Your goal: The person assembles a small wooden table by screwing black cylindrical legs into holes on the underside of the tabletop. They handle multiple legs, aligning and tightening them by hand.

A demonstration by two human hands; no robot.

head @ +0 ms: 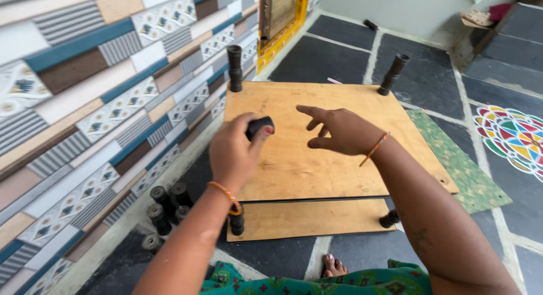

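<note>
Where the bottom edge of the frame cuts off a green patterned garment (362, 281), a bare foot (335, 267) shows on the dark stone floor (334, 60). Just above it, a lower plywood shelf board (308, 218) lies under a larger upper plywood board (317, 153), with short black plastic connector posts (236, 220) at the near corners. At lower left, a cluster of loose black spool-shaped pieces (164, 207) stands on the floor against the patterned tiled wall (85, 103). Over the centre of the upper board, the left hand (235, 153), with an orange bangle on the wrist, grips a small black cylindrical plastic piece (260, 126) between thumb and fingers. Just beside it, the right hand (339, 131) is loose and holds nothing, its index finger stretched toward the piece without touching it. At the board's far corners, two taller black posts (234, 68) stand upright. At right, a green mat (461, 170) lies partly under the board, and a colourful floor drawing (515, 134) sits beyond.
</note>
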